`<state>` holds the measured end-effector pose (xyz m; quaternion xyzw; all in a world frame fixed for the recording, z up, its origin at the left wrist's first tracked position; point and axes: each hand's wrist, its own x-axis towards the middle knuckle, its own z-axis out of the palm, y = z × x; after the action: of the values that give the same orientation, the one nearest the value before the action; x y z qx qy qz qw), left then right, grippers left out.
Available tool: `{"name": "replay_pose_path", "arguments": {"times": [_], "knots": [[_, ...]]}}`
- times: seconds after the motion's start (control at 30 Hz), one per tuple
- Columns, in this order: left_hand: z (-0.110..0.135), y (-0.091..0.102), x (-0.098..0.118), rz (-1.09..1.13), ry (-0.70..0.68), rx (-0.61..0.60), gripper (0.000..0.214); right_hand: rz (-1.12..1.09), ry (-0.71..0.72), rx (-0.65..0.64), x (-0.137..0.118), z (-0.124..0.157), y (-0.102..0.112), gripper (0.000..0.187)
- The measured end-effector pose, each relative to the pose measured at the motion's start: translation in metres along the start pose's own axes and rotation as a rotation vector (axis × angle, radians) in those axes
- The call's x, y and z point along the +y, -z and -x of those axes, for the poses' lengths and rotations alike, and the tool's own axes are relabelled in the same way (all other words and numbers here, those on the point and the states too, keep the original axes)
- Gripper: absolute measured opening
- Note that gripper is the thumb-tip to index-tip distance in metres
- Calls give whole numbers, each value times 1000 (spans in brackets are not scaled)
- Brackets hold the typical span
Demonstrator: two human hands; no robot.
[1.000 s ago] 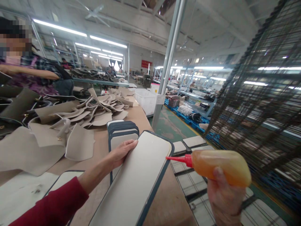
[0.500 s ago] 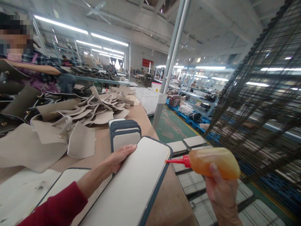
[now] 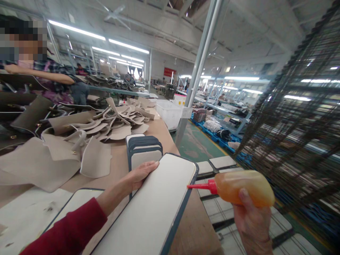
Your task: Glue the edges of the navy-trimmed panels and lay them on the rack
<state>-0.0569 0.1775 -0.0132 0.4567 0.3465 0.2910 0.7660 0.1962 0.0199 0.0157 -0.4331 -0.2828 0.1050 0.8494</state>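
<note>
Head shows nozzle [image 3: 203,186] at panel's edge [image 3: 177,219], bottle [image 3: 247,186] outside.

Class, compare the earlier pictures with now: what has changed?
The bottle in the right hand has moved slightly: its red nozzle sits a little farther down the edge of the board, toward the wearer. Nothing was taken up or released. The left hand still holds the board; the beige pieces stay put.

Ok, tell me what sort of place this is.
Most likely a factory workroom, perhaps for bags or similar goods: a big heap of cut pieces lies on the long table, with a stack of matching panels nearby, and long strip lights run overhead.
</note>
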Motion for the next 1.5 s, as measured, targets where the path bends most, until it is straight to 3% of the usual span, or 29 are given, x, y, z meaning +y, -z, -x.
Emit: {"name": "replay_pose_path", "arguments": {"times": [0.33, 0.7, 1.07, 1.5], "knots": [[-12, -6, 8, -23, -3, 22, 34, 4, -49, 37, -5, 6, 0, 43], [-25, -20, 24, -9, 24, 49, 22, -16, -36, -30, -7, 12, 10, 52], [-38, -35, 40, -11, 46, 54, 19, 70, 53, -38, -18, 16, 13, 41], [-53, -54, 53, -36, 53, 43, 22, 63, 30, -46, -32, 24, 17, 37]]}}
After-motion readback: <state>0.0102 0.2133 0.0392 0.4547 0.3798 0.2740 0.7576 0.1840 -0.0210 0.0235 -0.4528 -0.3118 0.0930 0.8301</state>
